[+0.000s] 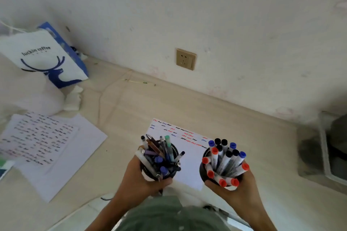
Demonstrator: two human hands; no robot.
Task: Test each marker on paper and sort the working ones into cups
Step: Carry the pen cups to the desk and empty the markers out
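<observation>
Left hand [139, 178] grips 1 black cup [173, 171] of mixed pens; right hand [234, 187] grips 1 black cup [202, 171] of capped markers [225, 161], both above the test paper [187, 163] near the bench's front edge.

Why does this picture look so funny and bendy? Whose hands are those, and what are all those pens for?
The picture comes from a wide camera worn on a person's head, looking down, so things bend at the edges. There is no machine here, only a person's two bare hands. The left hand holds a dark cup of mixed pens in its grip. The right hand holds another dark cup of markers with red, blue and black caps. Under them on the pale table lies a white test sheet with small red, blue and black squiggles. To the left lie more scribbled sheets and a white coffee bag. A wall socket sits behind.
</observation>
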